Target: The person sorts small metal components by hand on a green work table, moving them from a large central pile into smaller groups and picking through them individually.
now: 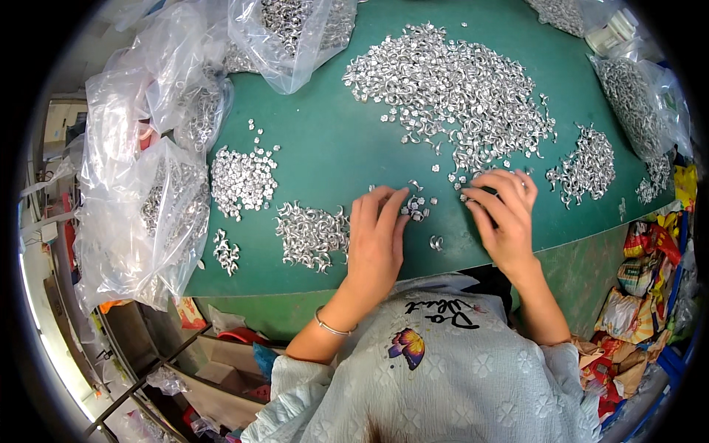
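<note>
Small silvery metal pieces, some curved and some flower-shaped, lie sorted on a green tabletop (317, 133). My left hand (375, 236) rests on the table beside a little cluster of flower-shaped pieces (417, 209), fingers bent and apart. My right hand (506, 214) is at the near edge of the big mixed pile (458, 88), fingers spread, its thumb and forefinger close to a few loose pieces (459, 179). I see nothing clearly held in either hand. Two curved pieces (436, 243) lie between my hands. Left of my left hand sits a heap of curved pieces (310, 236).
A heap of flower-shaped pieces (244, 181) and a small group of curved ones (226, 252) lie at the left. Another heap (587, 164) lies at the right. Clear plastic bags (148, 207) of parts line the left edge; a filled bag (631, 103) stands far right.
</note>
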`<state>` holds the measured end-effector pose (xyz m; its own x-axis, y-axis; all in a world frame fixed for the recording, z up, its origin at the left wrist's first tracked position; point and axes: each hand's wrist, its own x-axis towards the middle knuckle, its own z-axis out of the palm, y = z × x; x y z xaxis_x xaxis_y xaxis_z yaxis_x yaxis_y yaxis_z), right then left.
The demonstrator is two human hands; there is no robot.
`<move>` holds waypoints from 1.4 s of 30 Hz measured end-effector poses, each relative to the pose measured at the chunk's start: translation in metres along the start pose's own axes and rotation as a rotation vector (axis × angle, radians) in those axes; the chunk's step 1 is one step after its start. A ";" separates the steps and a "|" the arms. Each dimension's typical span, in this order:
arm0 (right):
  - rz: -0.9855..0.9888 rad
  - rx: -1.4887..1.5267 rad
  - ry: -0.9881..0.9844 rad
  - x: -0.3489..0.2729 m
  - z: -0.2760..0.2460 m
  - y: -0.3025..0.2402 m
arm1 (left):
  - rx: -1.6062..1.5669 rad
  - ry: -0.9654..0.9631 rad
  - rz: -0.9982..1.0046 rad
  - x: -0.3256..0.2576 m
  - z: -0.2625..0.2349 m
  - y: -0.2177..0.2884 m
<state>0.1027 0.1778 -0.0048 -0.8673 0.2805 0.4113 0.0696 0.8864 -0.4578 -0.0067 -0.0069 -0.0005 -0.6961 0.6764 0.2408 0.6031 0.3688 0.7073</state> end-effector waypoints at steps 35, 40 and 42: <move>-0.083 0.112 -0.334 0.001 0.002 -0.051 | -0.024 -0.007 -0.004 -0.020 -0.008 -0.007; 0.102 0.171 -0.082 0.008 -0.007 -0.028 | -0.028 -0.001 -0.022 -0.022 -0.007 -0.003; 0.185 0.187 -0.050 0.003 -0.011 -0.021 | -0.032 -0.015 0.017 -0.024 -0.003 -0.002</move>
<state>0.1042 0.1646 0.0149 -0.8720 0.4087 0.2692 0.1411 0.7367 -0.6614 0.0079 -0.0259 -0.0056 -0.6797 0.6922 0.2427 0.6016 0.3368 0.7243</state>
